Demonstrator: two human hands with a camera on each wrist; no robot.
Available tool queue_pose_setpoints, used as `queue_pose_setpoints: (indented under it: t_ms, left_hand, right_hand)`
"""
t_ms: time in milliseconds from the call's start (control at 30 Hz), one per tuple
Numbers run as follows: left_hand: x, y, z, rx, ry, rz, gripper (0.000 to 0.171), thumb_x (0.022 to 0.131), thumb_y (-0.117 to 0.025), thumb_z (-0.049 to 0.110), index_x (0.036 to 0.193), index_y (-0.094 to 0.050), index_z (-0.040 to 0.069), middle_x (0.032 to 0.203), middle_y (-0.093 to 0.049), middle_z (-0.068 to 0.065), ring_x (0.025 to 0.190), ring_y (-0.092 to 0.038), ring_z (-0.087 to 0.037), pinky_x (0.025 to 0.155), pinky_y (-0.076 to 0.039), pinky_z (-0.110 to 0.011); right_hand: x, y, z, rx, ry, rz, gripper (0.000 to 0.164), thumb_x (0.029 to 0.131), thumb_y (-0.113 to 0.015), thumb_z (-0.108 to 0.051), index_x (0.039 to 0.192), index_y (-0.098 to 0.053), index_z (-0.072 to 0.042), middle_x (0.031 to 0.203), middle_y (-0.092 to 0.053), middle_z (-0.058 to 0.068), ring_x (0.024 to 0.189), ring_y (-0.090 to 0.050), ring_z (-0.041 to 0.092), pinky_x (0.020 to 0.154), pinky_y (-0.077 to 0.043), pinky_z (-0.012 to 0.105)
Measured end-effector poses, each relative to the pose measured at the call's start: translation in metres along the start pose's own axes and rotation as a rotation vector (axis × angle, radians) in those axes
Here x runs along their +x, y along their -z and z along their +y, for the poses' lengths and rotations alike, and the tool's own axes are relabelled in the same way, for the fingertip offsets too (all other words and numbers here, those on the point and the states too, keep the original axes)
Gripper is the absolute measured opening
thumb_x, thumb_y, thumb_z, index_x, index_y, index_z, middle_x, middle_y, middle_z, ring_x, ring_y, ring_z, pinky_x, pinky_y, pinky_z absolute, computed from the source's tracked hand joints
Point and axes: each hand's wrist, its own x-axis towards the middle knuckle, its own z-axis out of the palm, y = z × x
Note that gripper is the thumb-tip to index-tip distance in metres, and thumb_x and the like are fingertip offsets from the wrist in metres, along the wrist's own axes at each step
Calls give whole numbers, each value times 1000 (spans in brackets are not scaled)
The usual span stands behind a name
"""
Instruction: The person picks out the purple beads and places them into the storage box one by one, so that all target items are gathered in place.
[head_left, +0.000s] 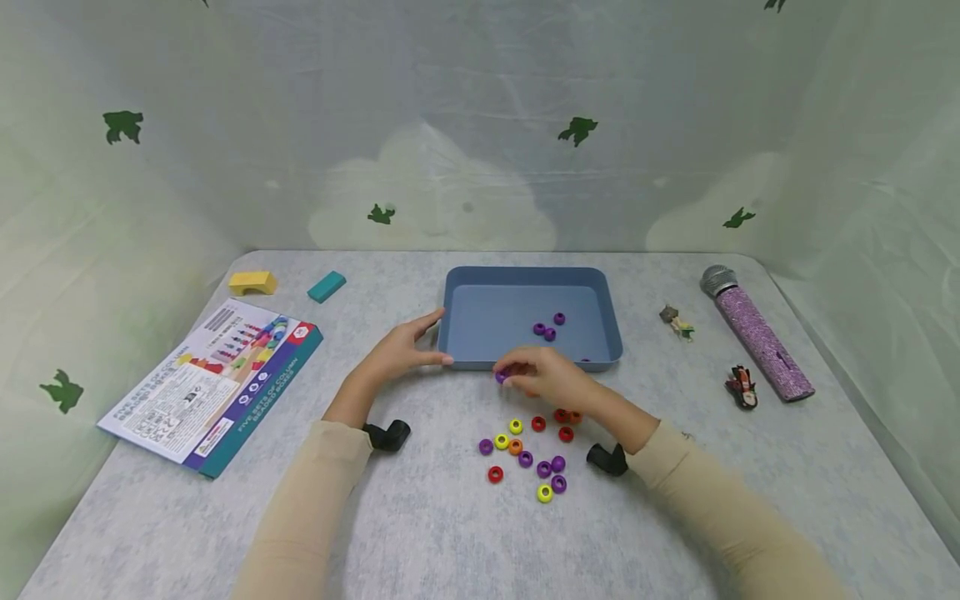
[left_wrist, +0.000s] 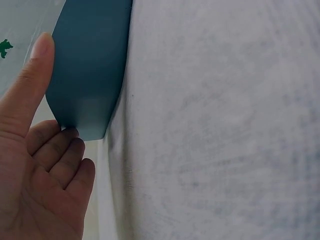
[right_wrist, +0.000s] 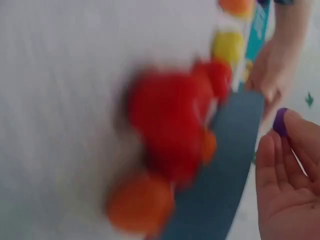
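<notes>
My left hand (head_left: 396, 350) touches the left front corner of the blue-grey tray (head_left: 487, 308). Its thumb lies along the tray's outer wall with the fingertips at the side. Just over the front rim, my right hand (head_left: 557, 380) pinches a purple bead (right_wrist: 281, 122) between thumb and fingertips. Inside the tray lie several purple beads (head_left: 550, 334). Loose on the table before it are red beads (head_left: 495, 474), yellow beads (head_left: 545, 493), orange beads (head_left: 516, 447) and more purple beads (head_left: 543, 469). Red and orange beads lie beneath my right wrist, blurred in the right wrist view.
On the left lie a boxed bead set (head_left: 217, 383), a yellow arch block (head_left: 252, 282) and a teal block (head_left: 327, 287). Off to the right are a glittery pink microphone (head_left: 761, 337) and two small figures, one pale (head_left: 677, 322), one dark red (head_left: 742, 387). White sheeting encloses the table.
</notes>
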Motion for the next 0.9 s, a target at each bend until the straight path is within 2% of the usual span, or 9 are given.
queue_pose_setpoints:
  t_ms: [100, 200, 333, 467, 567, 733, 900]
  left_hand:
    - [0, 0, 1, -4, -9, 1, 88, 61, -67, 44, 132, -19, 26, 134, -18, 5, 120, -20, -17, 95, -23, -35]
    - [0, 1, 1, -8, -15, 1, 89, 60, -67, 46, 133, -20, 25, 134, -18, 5, 120, -20, -17, 95, -24, -34]
    - [0, 1, 0, -9, -19, -1, 90, 59, -66, 48, 133, -19, 25, 134, -18, 5, 120, -20, -17, 95, -24, -35]
    - [0, 1, 0, -12, -17, -1, 90, 59, -66, 48, 132, -20, 25, 134, -19, 6, 120, -20, -17, 95, -24, -34]
    - [1, 0, -1, -5, -16, -1, 90, 59, -66, 48, 132, -20, 25, 134, -19, 6, 120, -20, -17, 95, -25, -34]
    - [1, 0, -2, 2, -13, -5, 89, 59, -66, 48, 133, -19, 25, 134, -18, 6, 120, -20, -17, 95, -24, -34]
    - [0, 1, -1, 0, -15, -16, 89, 60, -65, 48, 133, -18, 25, 134, -17, 6, 120, -19, -17, 95, -24, -34]
  right_hand:
    - [2, 18, 6, 33, -16, 119, 24, 79, -56, -15, 101, -58, -7, 91, -56, -4, 80, -51, 7, 69, -45, 21]
    - [4, 36, 19, 16, -79, 223, 24, 78, -56, -16, 101, -58, -7, 92, -55, -1, 81, -52, 9, 69, -45, 23]
    - [3, 57, 42, -32, -194, 288, 26, 78, -56, -15, 102, -58, -6, 95, -56, 2, 85, -52, 12, 72, -45, 26]
    - [1, 64, 59, -104, -298, 284, 22, 78, -56, -13, 99, -58, -6, 95, -57, 5, 86, -52, 16, 74, -44, 31]
    - [3, 64, 64, -171, -346, 232, 19, 78, -56, -11, 97, -59, -6, 94, -57, 7, 84, -52, 18, 72, -43, 32]
    - [6, 62, 66, -248, -368, 152, 19, 78, -57, -11, 96, -58, -6, 89, -57, 7, 82, -51, 18, 70, -43, 32]
    - [4, 61, 63, -241, -361, 169, 24, 78, -57, -13, 101, -56, -7, 95, -55, 7, 86, -50, 18, 72, -43, 32]
